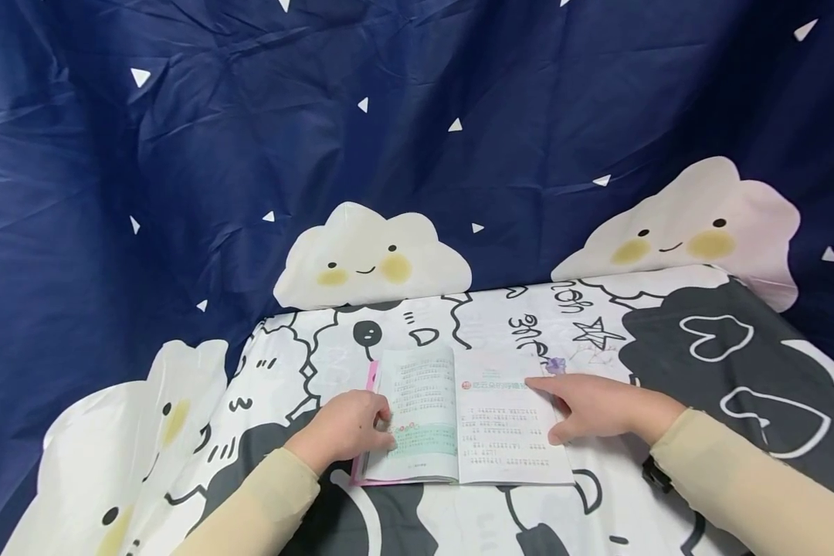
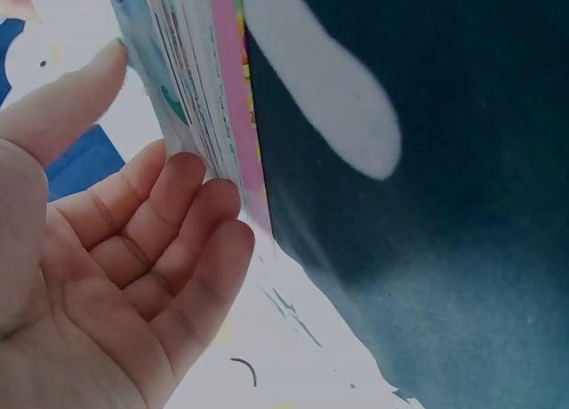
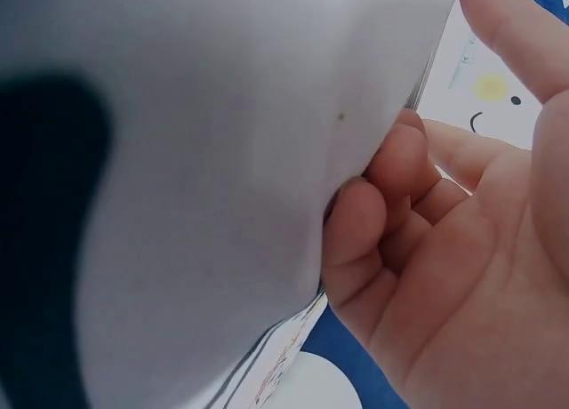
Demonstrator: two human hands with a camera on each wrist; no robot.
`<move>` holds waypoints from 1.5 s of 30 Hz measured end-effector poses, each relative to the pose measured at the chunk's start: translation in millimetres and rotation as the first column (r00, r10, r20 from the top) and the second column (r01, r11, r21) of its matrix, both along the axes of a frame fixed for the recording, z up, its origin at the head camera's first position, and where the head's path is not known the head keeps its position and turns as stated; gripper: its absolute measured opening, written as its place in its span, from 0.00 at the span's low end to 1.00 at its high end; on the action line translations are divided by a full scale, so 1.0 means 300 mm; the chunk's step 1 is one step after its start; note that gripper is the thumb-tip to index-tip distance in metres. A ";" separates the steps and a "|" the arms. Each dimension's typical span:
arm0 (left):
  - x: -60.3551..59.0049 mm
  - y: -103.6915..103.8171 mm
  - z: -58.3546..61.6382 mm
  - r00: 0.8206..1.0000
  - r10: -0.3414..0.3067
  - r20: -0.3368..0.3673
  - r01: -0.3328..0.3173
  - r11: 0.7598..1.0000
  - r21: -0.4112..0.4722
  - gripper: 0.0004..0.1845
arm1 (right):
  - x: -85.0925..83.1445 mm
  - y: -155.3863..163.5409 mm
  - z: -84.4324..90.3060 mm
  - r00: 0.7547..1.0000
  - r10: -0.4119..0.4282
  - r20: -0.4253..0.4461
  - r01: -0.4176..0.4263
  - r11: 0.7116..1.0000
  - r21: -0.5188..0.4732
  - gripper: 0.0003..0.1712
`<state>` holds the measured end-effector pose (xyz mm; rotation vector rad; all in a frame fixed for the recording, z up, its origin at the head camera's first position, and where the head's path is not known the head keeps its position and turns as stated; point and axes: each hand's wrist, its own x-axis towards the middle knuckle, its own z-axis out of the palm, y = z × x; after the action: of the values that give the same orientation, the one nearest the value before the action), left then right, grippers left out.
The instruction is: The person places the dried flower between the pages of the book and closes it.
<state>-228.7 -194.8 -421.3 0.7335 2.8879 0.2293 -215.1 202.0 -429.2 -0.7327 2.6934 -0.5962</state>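
An open book (image 1: 424, 417) lies on the patterned cloth, with a green-tinted left page and a mostly white right page of printed text. My left hand (image 1: 347, 428) holds its left edge, thumb over the page and fingers curled against the side. In the left wrist view, the left hand (image 2: 133, 276) is beside the stacked pages and pink cover (image 2: 233, 80). My right hand (image 1: 594, 405) rests at the right edge, index finger extended onto the page near the heading. The right wrist view shows the right hand (image 3: 444, 249) with several fingers bent beside the edge.
Black-and-white patterned cloth (image 1: 681, 371) covers the surface under the book. Cloud-shaped cushions or panels stand along its borders: one at the back (image 1: 371, 289), one at back right (image 1: 757, 224), one at left (image 1: 104, 432). A dark blue curtain (image 1: 320, 139) hangs behind.
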 end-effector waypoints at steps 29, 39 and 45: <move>0.051 0.046 -0.008 0.883 -0.466 0.048 0.469 0.881 -0.068 0.45 | 0.012 0.017 -0.004 0.977 0.009 -0.211 0.007 0.997 0.077 0.50; 0.050 0.019 -0.025 0.892 -0.450 0.034 0.451 0.884 -0.126 0.49 | 0.008 0.020 -0.004 0.981 0.001 -0.194 0.011 0.998 0.061 0.50; 0.047 0.014 -0.025 0.887 -0.458 0.061 0.462 0.878 -0.123 0.47 | 0.010 0.023 -0.002 0.982 0.002 -0.190 0.010 0.998 0.059 0.50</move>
<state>-214.5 -190.5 -428.7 1.3411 2.5653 -0.0146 -212.2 208.7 -429.9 -0.8064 2.8737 -0.4657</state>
